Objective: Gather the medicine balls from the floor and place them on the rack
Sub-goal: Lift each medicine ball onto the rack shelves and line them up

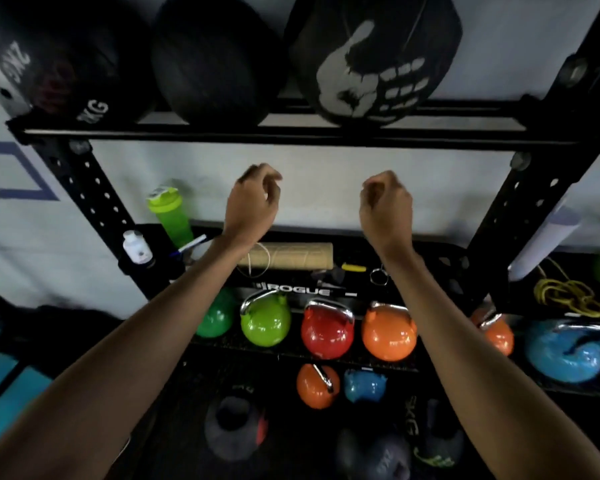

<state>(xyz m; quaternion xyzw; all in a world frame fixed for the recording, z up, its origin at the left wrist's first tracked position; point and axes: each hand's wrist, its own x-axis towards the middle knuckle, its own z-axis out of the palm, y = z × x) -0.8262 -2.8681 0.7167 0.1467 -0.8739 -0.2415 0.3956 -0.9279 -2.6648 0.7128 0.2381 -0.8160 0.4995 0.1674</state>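
Hands raised, empty: left hand (252, 202) and right hand (385, 206) loosely curled, grasping nothing, below the black steel rack (291, 133). Three black round medicine balls (215, 57) wedged between top rails, kept from rolling. More dark balls (234, 427) low down, likely next.
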